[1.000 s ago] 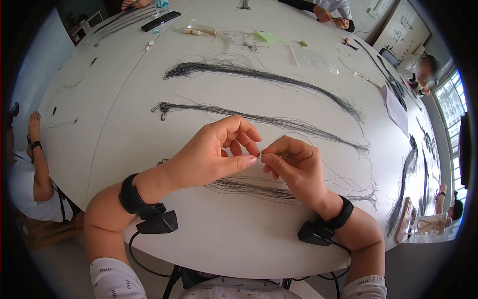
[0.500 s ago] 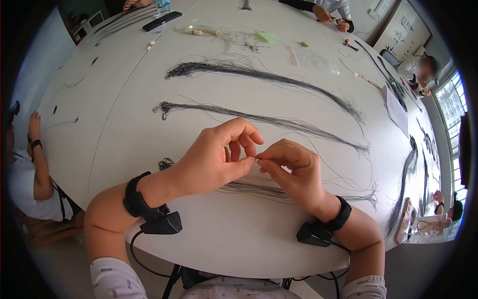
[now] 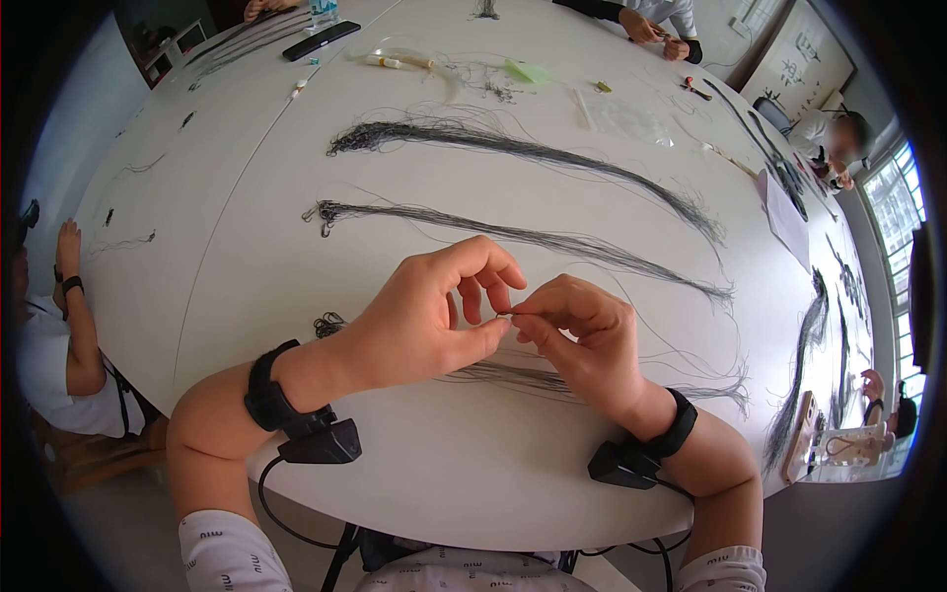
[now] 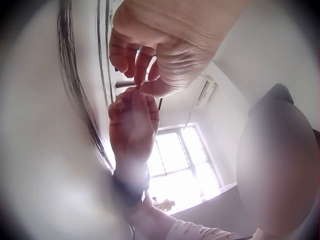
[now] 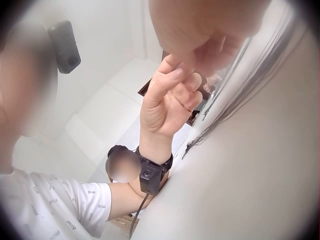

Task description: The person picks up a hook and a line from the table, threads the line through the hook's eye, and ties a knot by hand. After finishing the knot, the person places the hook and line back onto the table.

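Above the nearest bundle of dark strands [image 3: 513, 376], the two hands meet at their fingertips. The left hand [image 3: 414, 311] pinches one end of a tiny dark piece [image 3: 506, 315] between thumb and a finger. From the other side the right hand [image 3: 587, 340] pinches the same small thing, its thumb and index finger together. What the piece is, cannot be told. In the left wrist view the left hand [image 4: 160, 45] is above the right hand [image 4: 132, 127], tips touching. The right wrist view shows the left hand [image 5: 167, 102] behind the blurred right hand [image 5: 205, 30].
Two more strand bundles [image 3: 533, 151] [image 3: 513, 238] lie farther back on the white table [image 3: 434, 464]. Beyond are a black case [image 3: 321, 41], a plastic bag [image 3: 631, 120] and a green paper [image 3: 528, 72]. Paper sheets [image 3: 782, 219] and a phone [image 3: 801, 434] lie right. Other people sit around.
The left hand has shifted slightly left and down, then its fingertips have parted a little from the right hand's. More of the tiny dark piece shows between them. The bundles have not moved.
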Available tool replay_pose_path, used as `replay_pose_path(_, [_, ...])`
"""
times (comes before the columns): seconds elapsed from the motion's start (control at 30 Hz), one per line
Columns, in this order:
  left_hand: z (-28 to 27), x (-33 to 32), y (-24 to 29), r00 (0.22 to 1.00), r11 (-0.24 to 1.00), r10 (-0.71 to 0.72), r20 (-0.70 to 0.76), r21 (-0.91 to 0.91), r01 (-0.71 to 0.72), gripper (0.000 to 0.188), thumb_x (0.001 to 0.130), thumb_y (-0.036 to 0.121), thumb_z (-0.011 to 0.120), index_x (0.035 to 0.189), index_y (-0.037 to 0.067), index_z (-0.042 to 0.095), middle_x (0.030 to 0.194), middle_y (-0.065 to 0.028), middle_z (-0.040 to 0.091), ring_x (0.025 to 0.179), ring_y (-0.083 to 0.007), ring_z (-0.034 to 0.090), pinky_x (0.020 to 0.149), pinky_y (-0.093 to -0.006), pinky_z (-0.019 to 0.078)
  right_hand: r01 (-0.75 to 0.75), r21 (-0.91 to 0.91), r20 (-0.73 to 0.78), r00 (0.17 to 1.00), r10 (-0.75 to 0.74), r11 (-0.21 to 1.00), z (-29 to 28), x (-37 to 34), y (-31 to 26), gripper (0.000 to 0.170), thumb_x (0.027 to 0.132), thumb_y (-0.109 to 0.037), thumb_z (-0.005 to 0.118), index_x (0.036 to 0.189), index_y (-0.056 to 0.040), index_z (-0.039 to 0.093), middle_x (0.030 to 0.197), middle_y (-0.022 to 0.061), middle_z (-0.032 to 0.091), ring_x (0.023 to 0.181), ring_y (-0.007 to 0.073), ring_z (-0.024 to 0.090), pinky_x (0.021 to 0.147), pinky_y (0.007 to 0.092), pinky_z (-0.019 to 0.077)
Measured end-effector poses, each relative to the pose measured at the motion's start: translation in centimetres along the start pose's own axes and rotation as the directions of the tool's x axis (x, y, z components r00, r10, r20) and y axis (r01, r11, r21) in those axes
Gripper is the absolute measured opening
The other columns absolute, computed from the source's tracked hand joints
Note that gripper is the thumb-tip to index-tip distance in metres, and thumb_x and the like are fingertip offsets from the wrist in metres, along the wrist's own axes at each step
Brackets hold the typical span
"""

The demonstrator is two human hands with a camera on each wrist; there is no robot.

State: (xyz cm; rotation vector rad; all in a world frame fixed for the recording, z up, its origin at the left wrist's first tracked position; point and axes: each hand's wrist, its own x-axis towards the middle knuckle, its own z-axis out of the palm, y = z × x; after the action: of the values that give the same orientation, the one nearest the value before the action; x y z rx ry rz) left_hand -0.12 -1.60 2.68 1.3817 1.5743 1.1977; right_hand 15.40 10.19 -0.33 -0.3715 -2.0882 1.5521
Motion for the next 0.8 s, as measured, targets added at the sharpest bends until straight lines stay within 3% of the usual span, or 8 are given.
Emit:
replay_pose_path(0.1, [0.38,0.03,-0.76,0.994,0.995,0.098,-0.046,0.034,-0.097,0.027,0.076,0.001,0.061,0.100,0.008,0.054,0.076,0.0010,0.058,0.062,-0.0052,0.049,0.049,-0.0202,0.0407,0.049,-0.002,0.021,0.999,-0.049,0.999,-0.04,0.00,0.29,0.008,0.077,0.004,0.064,0.084,0.0000,0.065,0.078,0.0057,0.063,0.067,0.0126,0.059,0.057,0.0233,0.0489])
replay_pose_path(0.2, [0.34,0.04,-0.59,0.991,0.991,0.123,-0.052,0.065,-0.120,0.027,0.075,0.000,0.061,0.100,0.007,0.054,0.074,0.0008,0.057,0.062,-0.0060,0.050,0.051,-0.0209,0.0415,0.094,-0.056,0.030,0.995,-0.092,0.994,-0.08,0.04,0.12,0.009,0.077,0.004,0.064,0.084,-0.0002,0.065,0.078,0.0057,0.062,0.067,0.0126,0.058,0.056,0.0235,0.0484])
replay_pose_path(0.8, [0.53,-0.04,-0.98,0.992,0.992,0.123,0.042,0.013,-0.123,0.032,0.073,-0.003,0.057,0.102,0.009,0.056,0.073,0.0030,0.053,0.063,-0.0040,0.048,0.053,-0.0193,0.0402,0.169,-0.154,0.128,0.980,-0.150,0.973,-0.14,-0.04,-0.27,0.010,0.075,0.005,0.064,0.083,-0.0002,0.064,0.076,0.0063,0.060,0.061,0.0119,0.056,0.054,0.0228,0.0467])
